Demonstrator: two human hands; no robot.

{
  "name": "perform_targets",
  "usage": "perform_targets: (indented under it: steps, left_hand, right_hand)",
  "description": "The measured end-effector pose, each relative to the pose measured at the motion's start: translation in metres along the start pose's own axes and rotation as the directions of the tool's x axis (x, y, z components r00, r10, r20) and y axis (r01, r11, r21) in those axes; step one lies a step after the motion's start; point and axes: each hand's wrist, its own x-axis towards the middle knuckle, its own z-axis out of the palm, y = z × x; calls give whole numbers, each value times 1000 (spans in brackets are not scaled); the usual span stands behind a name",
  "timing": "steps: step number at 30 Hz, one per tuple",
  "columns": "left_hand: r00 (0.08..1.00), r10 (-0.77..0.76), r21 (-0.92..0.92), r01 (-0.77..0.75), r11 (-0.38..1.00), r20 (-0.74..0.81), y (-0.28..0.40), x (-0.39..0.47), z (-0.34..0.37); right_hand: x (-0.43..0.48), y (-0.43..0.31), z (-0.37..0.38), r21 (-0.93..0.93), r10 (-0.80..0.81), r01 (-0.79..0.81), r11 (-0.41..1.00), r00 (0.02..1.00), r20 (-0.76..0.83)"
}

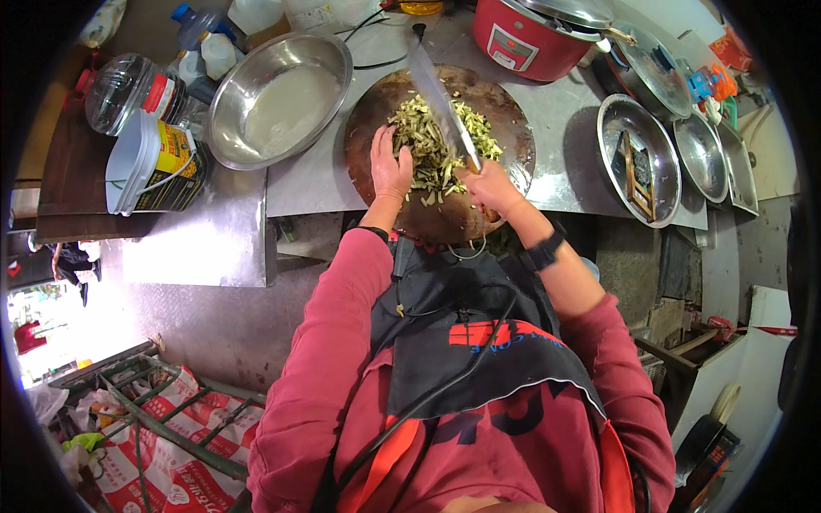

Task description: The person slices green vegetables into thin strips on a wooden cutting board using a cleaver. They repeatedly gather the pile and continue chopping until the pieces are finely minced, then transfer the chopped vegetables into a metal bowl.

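Observation:
A heap of chopped green vegetable (423, 138) lies on a round wooden chopping block (513, 122). My right hand (494, 189) grips the handle of a broad-bladed kitchen knife (436, 90), whose blurred blade slants up and left over the heap. At the heap's left edge, my left hand (391, 165) rests flat with the thumb apart from the fingers, holding nothing. Loose bits of the vegetable are scattered along the near side of the pile. Part of the pile is hidden under the blade.
Left of the block stands a steel basin (295, 106) of cloudy liquid, beside a white-rimmed bucket (160, 167). A red cooker (535, 42) stands behind. On the right, another steel basin (606, 141) holds a wooden-framed grater (632, 173). The steel table's front edge (301, 214) runs below.

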Motion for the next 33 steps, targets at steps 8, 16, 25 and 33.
perform_targets:
  steps: [8,16,25,33]
  left_hand:
    - [992,-125,186,118,975,25,1,9,13]
    - [974,-116,-149,146,978,194,28,72,37]
    - [999,11,-339,-27,940,-49,30,46,8]
    - [996,-34,116,44,992,-80,10,-12,12]
  right_hand:
    - [5,2,-15,74,-21,24,997,999,-43]
    - [9,8,-25,63,13,-10,998,999,-35]
    - [5,2,-27,97,47,-43,994,998,-42]
    - [19,-8,-13,-22,24,-24,999,1000,15]
